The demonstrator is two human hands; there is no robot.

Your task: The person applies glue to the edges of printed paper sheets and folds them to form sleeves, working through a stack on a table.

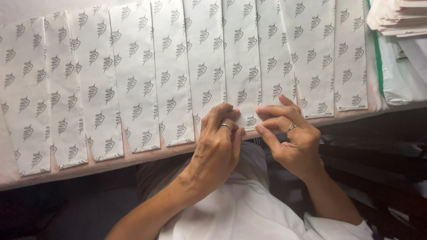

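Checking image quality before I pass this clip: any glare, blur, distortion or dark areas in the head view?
Head view: even, soft light on the patterned paper bags, no glare; the table edge bows, showing wide-angle distortion; left hand and right hand are sharp, casting only faint shadows; the space under the table is dark and shows little detail.

My left hand [218, 142] covers the bottom edge of the paper strip [242, 66] I'm pinching, and the paper stack [398, 18] top right gets cropped off.

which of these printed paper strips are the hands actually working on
The strip sixth from the left: both the left hand and right hand pinch its bottom edge; others lie untouched.
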